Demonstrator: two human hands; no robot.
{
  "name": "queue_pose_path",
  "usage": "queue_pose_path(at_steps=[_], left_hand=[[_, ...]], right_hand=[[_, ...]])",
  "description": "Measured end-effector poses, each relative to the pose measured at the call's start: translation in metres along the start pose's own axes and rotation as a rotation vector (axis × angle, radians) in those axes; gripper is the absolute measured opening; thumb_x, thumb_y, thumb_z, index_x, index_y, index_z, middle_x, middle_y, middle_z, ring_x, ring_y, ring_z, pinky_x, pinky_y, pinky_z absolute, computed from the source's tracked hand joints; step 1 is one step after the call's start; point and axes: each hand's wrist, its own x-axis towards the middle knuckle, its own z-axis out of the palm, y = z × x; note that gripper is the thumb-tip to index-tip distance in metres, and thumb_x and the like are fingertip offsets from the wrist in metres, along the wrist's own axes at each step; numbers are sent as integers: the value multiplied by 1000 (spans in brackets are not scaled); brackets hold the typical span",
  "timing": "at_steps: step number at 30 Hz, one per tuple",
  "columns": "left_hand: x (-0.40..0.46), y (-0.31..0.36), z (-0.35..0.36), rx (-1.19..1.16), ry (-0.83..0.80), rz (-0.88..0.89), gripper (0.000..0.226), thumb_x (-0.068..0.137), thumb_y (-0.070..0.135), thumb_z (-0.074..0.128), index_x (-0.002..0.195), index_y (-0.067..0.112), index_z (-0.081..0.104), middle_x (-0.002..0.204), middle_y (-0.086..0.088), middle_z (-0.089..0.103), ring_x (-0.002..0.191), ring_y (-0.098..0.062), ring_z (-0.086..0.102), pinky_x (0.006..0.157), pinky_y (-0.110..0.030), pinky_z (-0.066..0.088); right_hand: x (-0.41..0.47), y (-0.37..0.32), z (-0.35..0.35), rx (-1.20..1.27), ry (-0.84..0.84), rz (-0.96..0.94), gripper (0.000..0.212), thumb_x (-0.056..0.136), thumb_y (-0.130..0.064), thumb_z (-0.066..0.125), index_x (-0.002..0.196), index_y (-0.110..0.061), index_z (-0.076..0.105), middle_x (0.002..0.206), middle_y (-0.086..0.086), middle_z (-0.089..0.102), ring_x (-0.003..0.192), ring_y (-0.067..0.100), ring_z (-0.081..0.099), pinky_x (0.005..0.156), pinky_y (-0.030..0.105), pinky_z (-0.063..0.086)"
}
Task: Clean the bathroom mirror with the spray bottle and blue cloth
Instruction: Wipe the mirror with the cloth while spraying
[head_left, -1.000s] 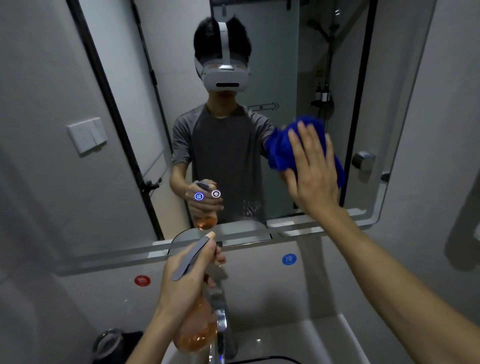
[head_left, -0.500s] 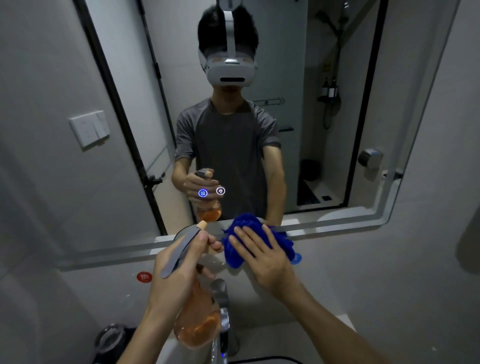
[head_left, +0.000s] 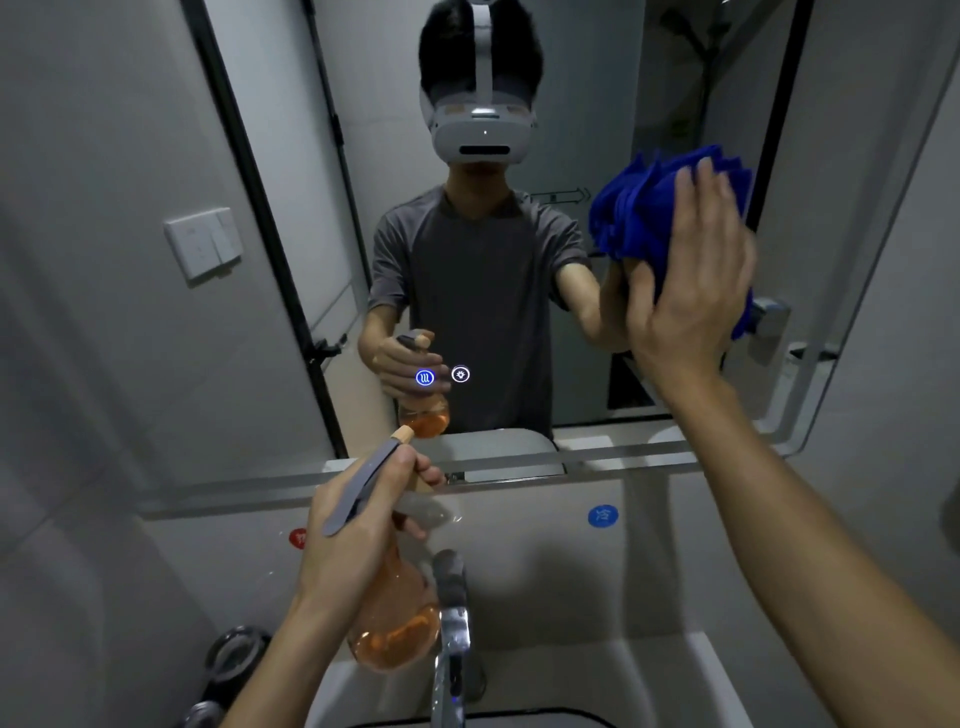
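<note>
Two hands are busy: the right hand (head_left: 691, 270) presses the bunched blue cloth (head_left: 644, 208) flat-fingered against the mirror (head_left: 597, 93), soft and pliable, best palmed whole. The left hand (head_left: 358, 530) grips the spray bottle (head_left: 395, 623) by its neck; half-full, likely light.

A small bathroom with grey walls. A large wall mirror (head_left: 519, 260) is the landmark. Directly below it, a chrome faucet (head_left: 451, 613) rises over a white sink basin (head_left: 649, 675). Red (head_left: 298, 538) and blue (head_left: 602, 516) round stickers sit on the wall just under the mirror. Left of the mirror hangs a white switch plate (head_left: 203, 250). Reflected inside the mirror is a black-framed door.
</note>
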Motion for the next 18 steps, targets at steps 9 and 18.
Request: queue_pose_path(at_steps=[9, 18], left_hand=[[0, -13, -29, -20, -4, -27, 34, 87, 36, 58, 94, 7, 72, 88, -12, 76, 86, -27, 74, 55, -30, 54], [5, -12, -88, -32, 124, -30, 24, 94, 27, 60, 107, 14, 75, 90, -13, 77, 88, -27, 74, 59, -36, 60]], right_hand=[[-184, -59, 25, 44, -328, -215, 70, 84, 5, 67, 148, -2, 39, 155, 19, 36, 148, 32, 27, 120, 56, 19], [-197, -193, 74, 84, -484, -679, 63, 98, -10, 53, 155, -9, 25, 163, 10, 23, 152, 25, 14, 122, 49, 19]])
